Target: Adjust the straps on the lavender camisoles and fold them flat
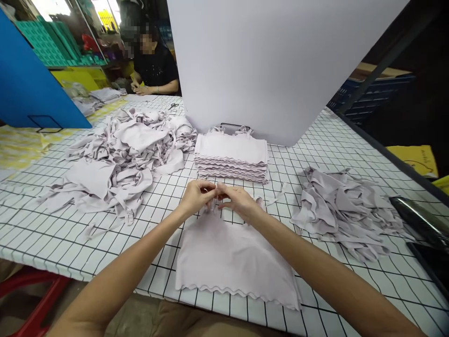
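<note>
- The work piece, a pale lilac strappy top [231, 257], lies on the near side of the folded stack [230, 161], apart from it, on the grid-patterned tablecloth [280, 164]. Its scalloped hem [238, 292] faces away from the stack.
- The left hand [198, 194] and right hand [240, 201] meet just in front of the stack, over the top's upper edge. The left fingers appear pinched on a shoulder strap [213, 206]; whether the right fingers also grip it cannot be told.
- Good practice: the operator handles the strap by fingertips only, with enough slack that the fabric is not dragged.
- The strap is best kept untwisted, and the two straps matched in length.
- Soft creases show across the body; a light smoothing with the palm suits this thin-looking knit better than pulling.
- The forearms are best held clear of the fabric, since a brushed edge could skew it.
- A loose garment pile [140, 140] lies left of the stack, a smaller pile [343, 206] to its right; loose straps could snag.
</note>
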Demonstrator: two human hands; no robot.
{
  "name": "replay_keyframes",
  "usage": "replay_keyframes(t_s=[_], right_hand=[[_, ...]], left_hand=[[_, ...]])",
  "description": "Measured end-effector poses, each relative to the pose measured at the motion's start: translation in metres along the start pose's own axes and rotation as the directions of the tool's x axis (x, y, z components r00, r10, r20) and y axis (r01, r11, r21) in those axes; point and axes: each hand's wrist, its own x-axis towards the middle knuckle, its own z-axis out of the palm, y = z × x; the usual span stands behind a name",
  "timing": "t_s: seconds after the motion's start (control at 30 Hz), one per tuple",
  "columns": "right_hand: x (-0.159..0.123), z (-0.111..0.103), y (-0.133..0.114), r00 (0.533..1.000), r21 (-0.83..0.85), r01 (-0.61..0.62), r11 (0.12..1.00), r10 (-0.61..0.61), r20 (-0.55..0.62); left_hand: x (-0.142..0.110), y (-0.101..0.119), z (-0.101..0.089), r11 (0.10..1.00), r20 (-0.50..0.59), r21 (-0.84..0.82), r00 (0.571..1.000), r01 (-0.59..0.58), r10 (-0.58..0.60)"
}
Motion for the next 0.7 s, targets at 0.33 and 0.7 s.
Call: replay_keyframes(t_s=[0.33, 0.7], right_hand=[[-0.002, 0.019, -0.012, 1.000, 0.258, 0.014, 0.966, -0.015, 0.003], [-0.002, 0.023, -0.024, 1.000, 0.229, -0.013, 0.973, 0.009, 0.015]], left_hand=[[-0.018, 0.011, 0.000, 0.944, -0.157, 0.257, 0.955, -0.208, 0.253], [-0.030, -0.009, 0.001, 0.741, -0.074, 0.567, 0.874, -0.360, 0.481]])
